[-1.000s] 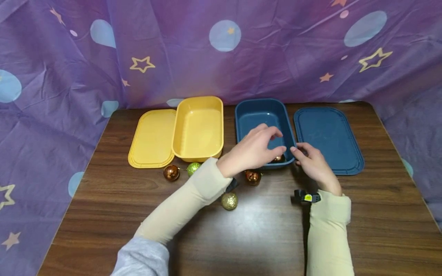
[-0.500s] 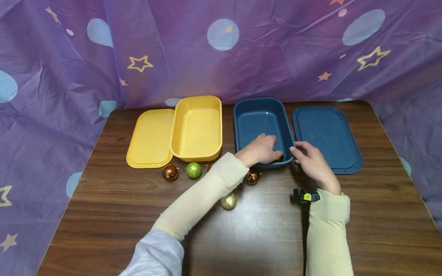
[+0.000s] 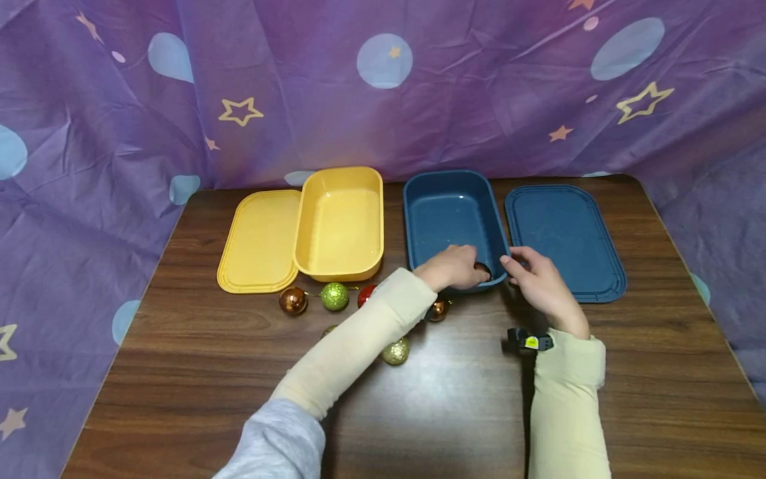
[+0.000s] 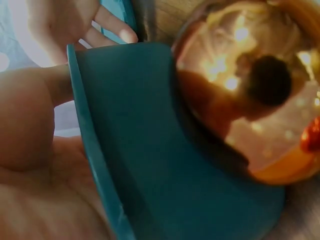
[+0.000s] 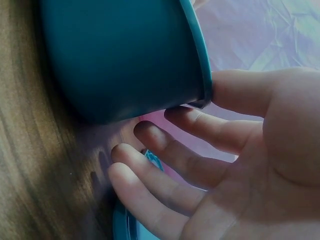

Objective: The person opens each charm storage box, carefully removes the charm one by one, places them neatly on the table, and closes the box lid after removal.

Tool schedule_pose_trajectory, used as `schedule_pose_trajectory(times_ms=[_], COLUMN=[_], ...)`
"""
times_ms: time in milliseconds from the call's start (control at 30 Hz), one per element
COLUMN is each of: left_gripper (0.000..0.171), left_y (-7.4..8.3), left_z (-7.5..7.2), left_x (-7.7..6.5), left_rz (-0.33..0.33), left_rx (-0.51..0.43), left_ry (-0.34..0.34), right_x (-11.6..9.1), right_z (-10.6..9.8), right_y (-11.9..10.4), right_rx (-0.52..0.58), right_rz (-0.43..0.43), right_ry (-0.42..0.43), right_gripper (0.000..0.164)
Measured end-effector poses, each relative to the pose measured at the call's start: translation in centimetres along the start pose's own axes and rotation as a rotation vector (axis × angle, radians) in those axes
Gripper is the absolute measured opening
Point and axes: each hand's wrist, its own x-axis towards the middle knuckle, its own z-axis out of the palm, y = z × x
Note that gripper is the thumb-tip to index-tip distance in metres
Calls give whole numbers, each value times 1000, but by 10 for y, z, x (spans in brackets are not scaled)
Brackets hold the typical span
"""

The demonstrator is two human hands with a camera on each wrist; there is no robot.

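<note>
My left hand (image 3: 453, 267) reaches over the front wall into the blue box (image 3: 453, 229). Its fingers are down inside, curled at a dark brown bauble (image 3: 482, 271) in the near right corner; the fingertips are hidden. At the same corner my right hand (image 3: 541, 285) pinches the rim between thumb and index finger, its other fingers spread loosely below, as the right wrist view shows. Outside the front wall lies another shiny brown bauble (image 3: 439, 311), large and close in the left wrist view.
A yellow box (image 3: 340, 226) stands to the left, its yellow lid (image 3: 257, 243) beside it. At right lies the blue lid (image 3: 565, 243). Brown (image 3: 293, 301), green (image 3: 334, 297), red (image 3: 366, 296) and gold baubles (image 3: 395, 351) lie in front, partly behind my left arm.
My left hand has come down from above the blue box's near right corner onto the brown bauble, its fingers closing in. The right hand keeps its place at the rim.
</note>
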Motion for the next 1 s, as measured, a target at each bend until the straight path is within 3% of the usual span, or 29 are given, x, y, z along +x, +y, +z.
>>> schedule_pose_trajectory(times_ms=[433,800,1000], left_gripper=[27,39,44], left_y=[-4,-8,-9], left_z=[1,-8,-13], left_x=[4,-1,-6], left_rz=[32,24,17], left_rx=[-47,-39,-77], left_ry=[-12,116,136], right_x=[-1,-1,-1], right_z=[0,0,0], right_y=[-1,0,0], right_rx=[-22,-21,-20], right_rz=[5,-9,-6], right_ry=[-2,5,-3], right_gripper=[58,57,58])
